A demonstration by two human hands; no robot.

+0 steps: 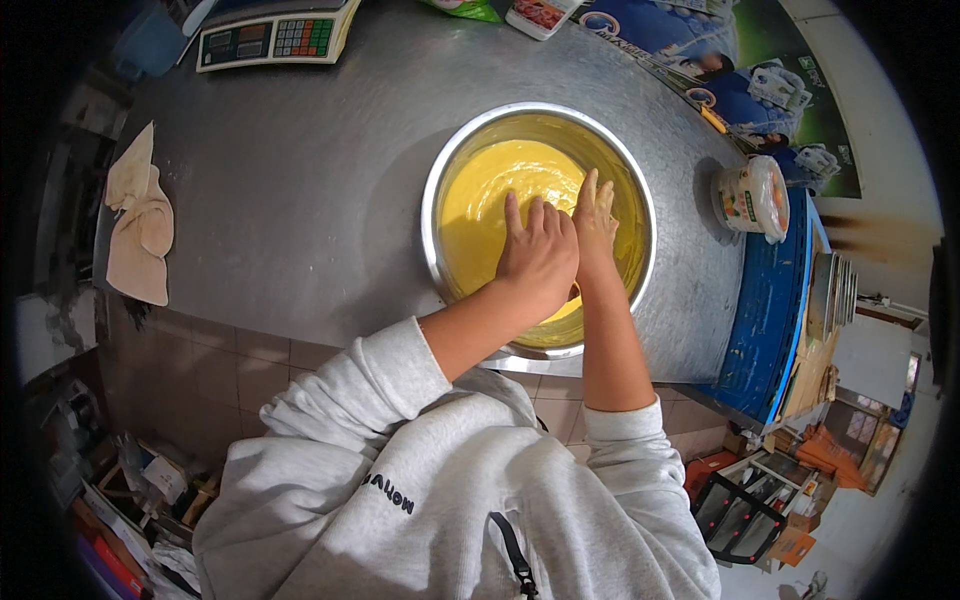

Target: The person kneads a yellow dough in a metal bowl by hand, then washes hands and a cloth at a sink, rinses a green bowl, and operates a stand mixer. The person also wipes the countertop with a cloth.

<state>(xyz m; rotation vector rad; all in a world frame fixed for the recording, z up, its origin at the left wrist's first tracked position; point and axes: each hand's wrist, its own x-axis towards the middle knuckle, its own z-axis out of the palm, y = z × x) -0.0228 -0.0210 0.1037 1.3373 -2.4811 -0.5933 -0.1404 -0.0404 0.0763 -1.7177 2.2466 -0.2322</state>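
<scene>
Over a round stainless-steel bowl (651, 225) of thick yellow batter (480, 202), both my hands are close together. My left hand (538, 244) is palm down, its fingers spread a little, and its inner side lies against my right hand near the wrist. The left thumb and palm are hidden, so anything under them is not visible. My right hand (595, 214) points away from me with its fingers extended and smeared with batter. Nothing shows in its grasp. A small dark brown thing (574, 291) is partly visible beside the left wrist; I cannot tell what it is.
The bowl stands on a stainless-steel table (300, 187), near its front edge. A digital scale (274, 39) is at the back left. Beige cloths (142, 225) lie at the left edge. A lidded plastic tub (750, 199) stands at the right, by a blue cabinet (761, 315).
</scene>
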